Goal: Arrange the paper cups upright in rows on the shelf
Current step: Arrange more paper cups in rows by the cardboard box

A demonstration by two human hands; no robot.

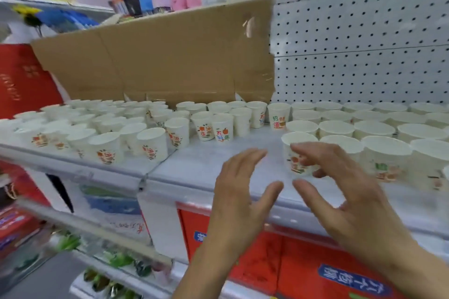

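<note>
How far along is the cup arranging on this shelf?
Mostly done: paper cups stand upright in rows across the shelf. The right hand and left hand hold nothing, open by the nearest front cup. A bare patch at the shelf's front middle is unfilled.

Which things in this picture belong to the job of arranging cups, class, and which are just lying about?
Job: paper cups, shelf, left hand, right hand.
Lying about: cardboard sheet, pegboard panel, red box.
</note>
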